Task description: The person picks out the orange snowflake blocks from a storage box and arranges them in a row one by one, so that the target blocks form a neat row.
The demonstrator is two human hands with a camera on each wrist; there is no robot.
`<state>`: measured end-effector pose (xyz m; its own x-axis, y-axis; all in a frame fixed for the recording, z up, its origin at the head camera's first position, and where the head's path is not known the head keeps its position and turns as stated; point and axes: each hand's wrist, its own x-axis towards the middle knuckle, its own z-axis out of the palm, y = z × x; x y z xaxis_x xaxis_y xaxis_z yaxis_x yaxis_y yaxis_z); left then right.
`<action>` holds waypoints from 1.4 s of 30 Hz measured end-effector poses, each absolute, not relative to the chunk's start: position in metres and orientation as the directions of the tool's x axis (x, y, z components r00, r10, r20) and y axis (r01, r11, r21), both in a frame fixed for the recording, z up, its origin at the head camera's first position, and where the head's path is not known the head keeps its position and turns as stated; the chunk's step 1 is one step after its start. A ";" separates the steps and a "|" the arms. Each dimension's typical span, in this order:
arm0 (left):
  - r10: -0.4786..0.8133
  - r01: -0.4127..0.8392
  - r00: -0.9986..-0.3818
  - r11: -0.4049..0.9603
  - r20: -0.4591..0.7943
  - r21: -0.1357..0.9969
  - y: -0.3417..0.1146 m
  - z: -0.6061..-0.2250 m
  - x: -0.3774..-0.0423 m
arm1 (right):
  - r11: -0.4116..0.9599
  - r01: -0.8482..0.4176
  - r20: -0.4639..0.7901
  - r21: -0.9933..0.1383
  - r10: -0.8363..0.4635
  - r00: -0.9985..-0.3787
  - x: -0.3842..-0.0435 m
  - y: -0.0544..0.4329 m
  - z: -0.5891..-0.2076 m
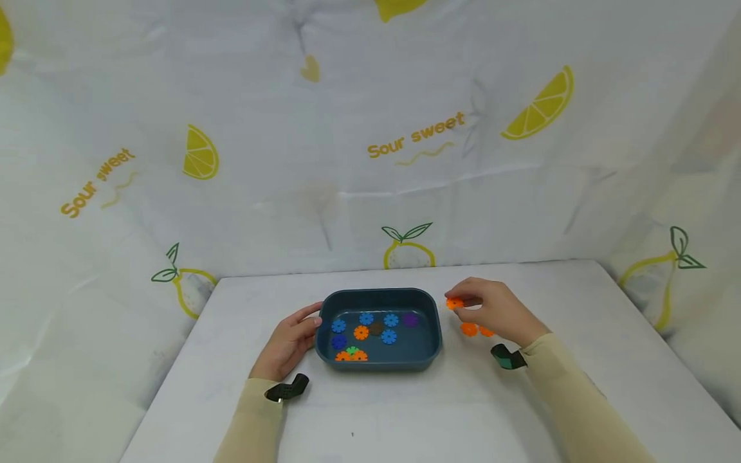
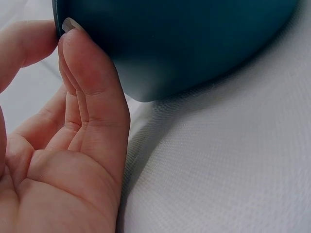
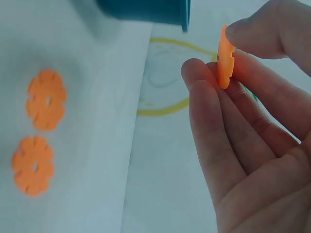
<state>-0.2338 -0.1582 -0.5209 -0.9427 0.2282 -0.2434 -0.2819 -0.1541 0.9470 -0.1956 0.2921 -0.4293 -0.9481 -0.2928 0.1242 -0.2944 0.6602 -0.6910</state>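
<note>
**Orange disc pinched beside the blue tray**

An orange snowflake disc (image 3: 225, 57) is pinched on edge between the thumb and the fingertips (image 3: 199, 73) of the right hand (image 1: 492, 312). The disc is held clear of the table, just to the right of the dark blue tray (image 1: 379, 363), with the nearest tray corner seen just beyond the pinch in the right wrist view. Below and slightly behind the pinch, two more orange discs (image 1: 469, 329) are seen lying flat on the white table (image 1: 405, 411), side by side and near each other, partly covered by the hand in the head view.

The left hand (image 1: 289, 344) is laid against the tray's left outer wall. Its fingers are kept straight and pressed together, with the fingertips (image 2: 73, 29) touching the wall near the rounded corner; nothing is gripped by it. The palm is turned toward the tray and the edge of the hand is rested on the table.

Inside the tray, away from both hands, a scatter of discs is seen on the floor: several blue discs (image 1: 366, 318), orange ones (image 1: 361, 332), one purple disc (image 1: 410, 319), a dark one and a green one at the near wall.
</note>
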 end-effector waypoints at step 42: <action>0.235 -0.310 -0.934 -0.162 -0.269 0.937 -0.160 -0.523 -0.234 | 0.767 -0.106 0.025 -0.633 -0.116 -0.993 -0.166 0.369 -0.475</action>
